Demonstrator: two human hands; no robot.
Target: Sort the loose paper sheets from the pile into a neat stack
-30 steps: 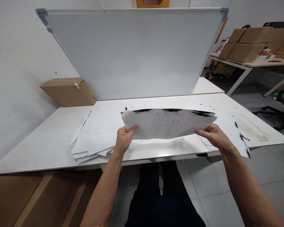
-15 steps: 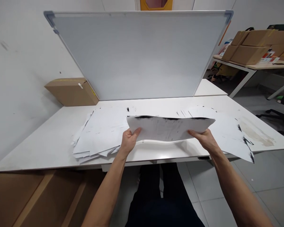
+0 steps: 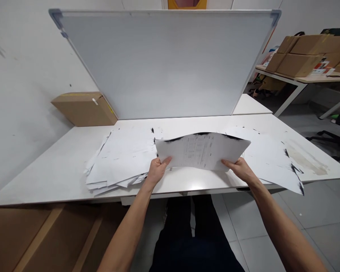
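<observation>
Between both hands, above the front of the white table, a stack of paper sheets (image 3: 200, 153) is held up and bowed, its far edge arching. Printed text shows faintly on it, and the far edge is smudged black. My left hand (image 3: 158, 169) is closed on the left end, thumb on the near face. Closed on the right end is my right hand (image 3: 240, 168), its thumb also on the near face. To the left lies an uneven pile of paper (image 3: 121, 156). On the right, more black-edged sheets (image 3: 272, 162) overhang the table's front edge.
A whiteboard (image 3: 170, 64) stands upright on the back of the white table (image 3: 56, 166). Left of it, a cardboard box (image 3: 85, 109) leans by the wall. Large cardboard (image 3: 22, 234) is below the table at left. Another table (image 3: 311, 78) at right carries several boxes (image 3: 299, 64).
My hands have come closer together. The held sheets flattened lower, then rose into an upward bow. The right hand moved left, uncovering more of the right-hand sheets.
</observation>
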